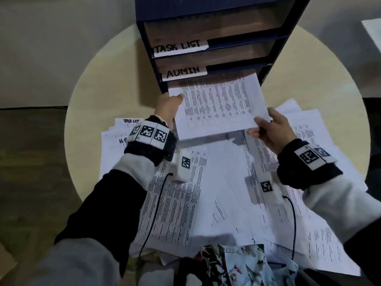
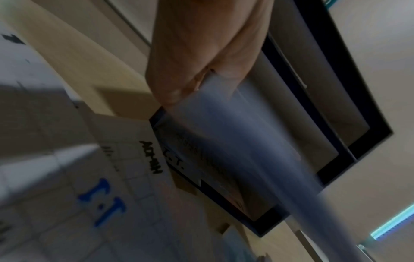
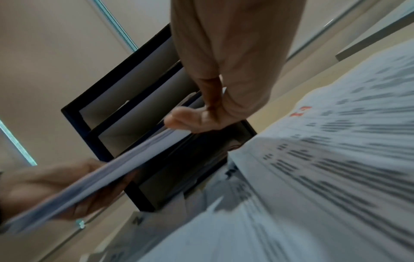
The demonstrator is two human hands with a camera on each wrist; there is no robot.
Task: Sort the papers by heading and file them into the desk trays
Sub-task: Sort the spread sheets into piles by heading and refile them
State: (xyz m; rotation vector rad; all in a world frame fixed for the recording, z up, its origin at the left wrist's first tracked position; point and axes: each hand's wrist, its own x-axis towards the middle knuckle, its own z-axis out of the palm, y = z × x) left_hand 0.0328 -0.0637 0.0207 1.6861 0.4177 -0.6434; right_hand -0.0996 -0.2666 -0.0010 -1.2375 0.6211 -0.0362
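Both hands feed a printed white sheet of paper (image 1: 218, 106) into the lowest slot of a dark blue three-tier desk tray (image 1: 210, 40) standing on a round pale wooden surface (image 1: 107, 83).

The left hand (image 1: 168, 109) pinches the sheet's left edge, the right hand (image 1: 272, 129) grasps its near right corner; its far edge lies under the tier with the white label reading "ADMIN" (image 1: 183, 72), below the one reading "TASK LIST" (image 1: 179, 47); loose printed papers (image 1: 216, 193) are strewn over the surface beneath the wrists; a floral cloth (image 1: 237, 263) lies at the near edge.
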